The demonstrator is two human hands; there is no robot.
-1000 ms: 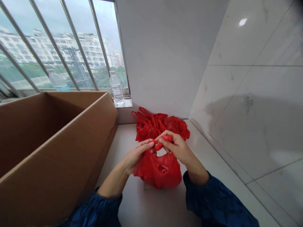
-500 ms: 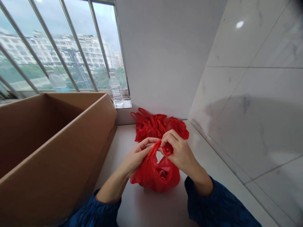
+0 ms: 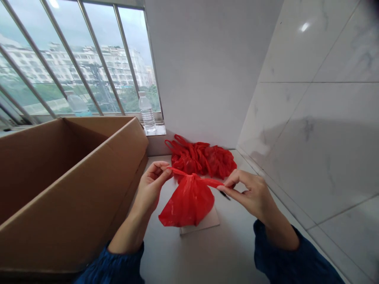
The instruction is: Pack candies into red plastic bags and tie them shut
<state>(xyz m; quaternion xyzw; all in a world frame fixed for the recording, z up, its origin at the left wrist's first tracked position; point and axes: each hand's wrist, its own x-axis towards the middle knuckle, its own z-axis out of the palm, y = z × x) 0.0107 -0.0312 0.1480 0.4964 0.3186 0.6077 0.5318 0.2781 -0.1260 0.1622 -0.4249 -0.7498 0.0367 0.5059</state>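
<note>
A red plastic bag is gathered at its top, with a handle stretched out to each side. My left hand pinches the left handle between thumb and fingers. The right handle is pinched in my right hand. Beneath the bag, a flat pale object shows on the white table. Part of a thin dark item is visible beside my right fingertips. The bag's contents are hidden.
Behind the bag, a heap of red plastic bags lies against the wall. A large open cardboard box fills the left side. Bottles stand by the barred window. A tiled wall rises at the right.
My hands have moved apart, left and right, each drawing out a handle. The bag's top opening has closed into a tight gather, and the pale object under it now shows.
</note>
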